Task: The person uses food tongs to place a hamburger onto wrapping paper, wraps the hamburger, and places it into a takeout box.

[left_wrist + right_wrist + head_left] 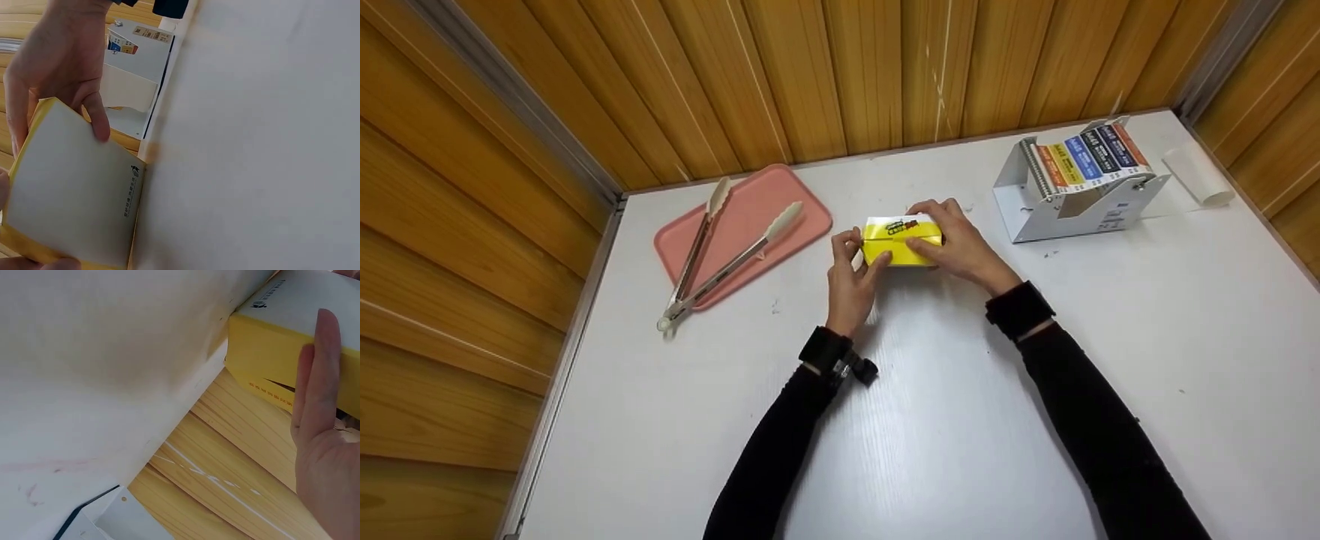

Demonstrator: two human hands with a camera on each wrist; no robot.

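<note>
A small yellow-and-white cardboard food box (913, 255) is held between both hands near the middle of the white table. On its left end, my left hand (849, 296) grips it, thumb on the yellow top and fingers curled at the side. Gripping the right end is my right hand (969, 253), with its thumb lying over the top near the flap seam. The left wrist view shows the box's white side (73, 180) with small dark print. A narrow dark gap shows in the yellow end flap (264, 360) in the right wrist view.
Metal tongs (727, 270) with pale tips lie spread across a pink tray (810, 202) at back left. At back right stands a white metal dispenser (1080, 214) of coloured label rolls, with a curled pale sheet (1200, 176) beside it. Wood-patterned walls (862, 75) border the table.
</note>
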